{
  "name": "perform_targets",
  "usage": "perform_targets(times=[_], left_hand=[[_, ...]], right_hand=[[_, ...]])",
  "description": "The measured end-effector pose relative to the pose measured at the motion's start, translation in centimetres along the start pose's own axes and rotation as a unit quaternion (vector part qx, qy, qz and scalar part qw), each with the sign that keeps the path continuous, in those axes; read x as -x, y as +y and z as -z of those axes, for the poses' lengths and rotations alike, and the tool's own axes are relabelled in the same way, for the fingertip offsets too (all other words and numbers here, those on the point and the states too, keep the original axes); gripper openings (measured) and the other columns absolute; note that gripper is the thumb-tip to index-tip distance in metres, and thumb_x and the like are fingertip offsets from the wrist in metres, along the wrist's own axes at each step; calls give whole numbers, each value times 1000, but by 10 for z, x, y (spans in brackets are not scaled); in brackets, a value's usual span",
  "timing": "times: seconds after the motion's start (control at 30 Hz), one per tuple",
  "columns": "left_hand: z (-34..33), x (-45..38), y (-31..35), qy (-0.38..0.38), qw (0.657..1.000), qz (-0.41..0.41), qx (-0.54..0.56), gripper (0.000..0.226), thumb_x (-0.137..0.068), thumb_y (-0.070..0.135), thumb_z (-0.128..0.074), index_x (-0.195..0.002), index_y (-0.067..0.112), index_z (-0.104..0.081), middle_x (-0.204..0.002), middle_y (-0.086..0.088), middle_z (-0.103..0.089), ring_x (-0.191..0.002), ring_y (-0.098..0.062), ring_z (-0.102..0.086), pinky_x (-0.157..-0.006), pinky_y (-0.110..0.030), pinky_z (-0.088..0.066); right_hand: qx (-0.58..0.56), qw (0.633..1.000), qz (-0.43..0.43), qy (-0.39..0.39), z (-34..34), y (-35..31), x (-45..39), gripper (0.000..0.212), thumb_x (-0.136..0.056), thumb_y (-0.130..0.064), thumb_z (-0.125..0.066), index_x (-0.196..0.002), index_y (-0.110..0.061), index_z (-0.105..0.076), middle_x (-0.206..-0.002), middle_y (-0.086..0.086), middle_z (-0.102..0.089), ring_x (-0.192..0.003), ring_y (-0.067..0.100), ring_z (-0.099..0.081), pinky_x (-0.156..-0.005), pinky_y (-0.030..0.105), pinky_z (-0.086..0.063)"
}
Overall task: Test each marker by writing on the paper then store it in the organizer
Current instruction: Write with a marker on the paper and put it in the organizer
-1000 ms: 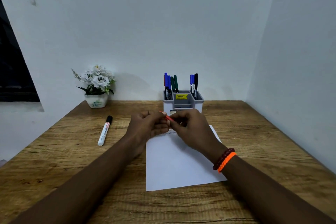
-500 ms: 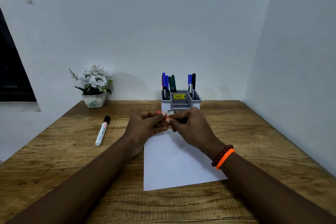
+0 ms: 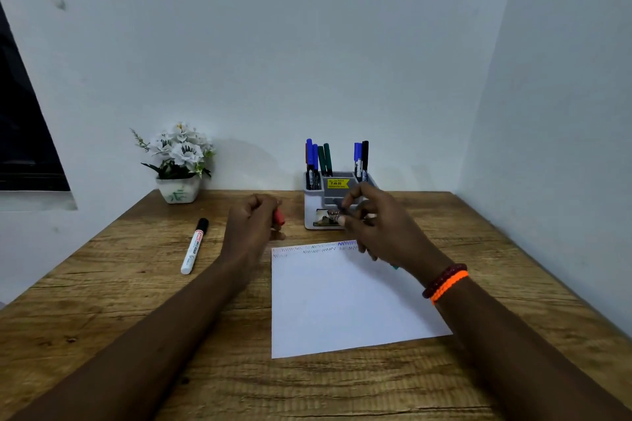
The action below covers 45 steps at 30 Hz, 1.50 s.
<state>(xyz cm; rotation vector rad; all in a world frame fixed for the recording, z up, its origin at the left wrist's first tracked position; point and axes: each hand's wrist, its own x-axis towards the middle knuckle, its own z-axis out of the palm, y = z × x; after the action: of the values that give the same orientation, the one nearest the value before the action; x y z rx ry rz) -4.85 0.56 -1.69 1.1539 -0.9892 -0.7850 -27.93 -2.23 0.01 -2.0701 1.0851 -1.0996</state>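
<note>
Red-capped marker, uncapped: body (image 3: 355, 212) pinched in right hand (image 3: 379, 229); red cap (image 3: 279, 216) gripped in curled left hand (image 3: 251, 225). White paper sheet (image 3: 342, 301) bears zigzag rows. Grey plastic organizer (image 3: 313, 212) holds several markers; black-capped white marker (image 3: 194, 246) on the desk evidently untested.

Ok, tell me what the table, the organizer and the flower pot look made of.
Table: wood or wood-look laminate, matte, with visible grain and dark knots.
Organizer: looks like moulded plastic, white walls with grey insert, smooth.
Flower pot: probably glazed ceramic, white and slightly shiny with a green motif; plastic can't be ruled out.
</note>
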Motion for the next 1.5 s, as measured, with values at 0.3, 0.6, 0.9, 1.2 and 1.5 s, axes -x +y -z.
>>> perform_targets(times=[0.3, 0.6, 0.9, 1.2, 1.5], left_hand=[[-4, 8, -2, -152, 909, -275, -275, 27, -90, 20, -45, -69, 20, -61, -64, 6, -58, -65, -12, -55, -61, -33, -42], [-11, 10, -19, -257, 827, -246, -436, 37, -86, 61, -72, -113, 36, -76, -57, 9, -54, -58, 0, -56, -53, -21, -33], [-13, 13, -16, -263, 826, -237, -438, 42, -83, 64, -73, -113, 35, -77, -57, 12, -55, -62, 5, -58, -54, -16, -31], [-14, 10, -17, -268, 822, -236, -443, 43, -83, 65, -72, -115, 35, -76, -58, 10, -55, -58, -1, -57, -55, -17, -33], [-13, 8, -18, -272, 816, -239, -450, 46, -84, 66, -70, -117, 35, -76, -56, 12, -55, -60, 0, -59, -57, -20, -41]], right_hand=[[-424, 892, -149, 48, 39, 22, 2, 23, -102, 9, -56, -116, 0, -72, -96, 18, -76, -79, 27, -77, -65, 34, -65], [-205, 942, -233, 127, 34, 33, 23, 33, -101, -27, -74, -91, 5, -74, -72, 18, -69, -54, 27, -65, -48, 34, -52], [-96, 965, -217, 114, 20, 36, 19, 10, -86, -1, -72, -76, 2, -74, -76, 25, -75, -56, 24, -66, -42, 28, -47], [-53, 971, -195, 130, 16, 39, 19, 14, -84, -11, -78, -79, 1, -74, -70, 15, -76, -53, 22, -67, -40, 27, -44], [-34, 970, -205, 127, 14, 38, 19, 16, -81, -14, -79, -83, 0, -72, -68, 12, -75, -47, 14, -63, -40, 24, -42]])
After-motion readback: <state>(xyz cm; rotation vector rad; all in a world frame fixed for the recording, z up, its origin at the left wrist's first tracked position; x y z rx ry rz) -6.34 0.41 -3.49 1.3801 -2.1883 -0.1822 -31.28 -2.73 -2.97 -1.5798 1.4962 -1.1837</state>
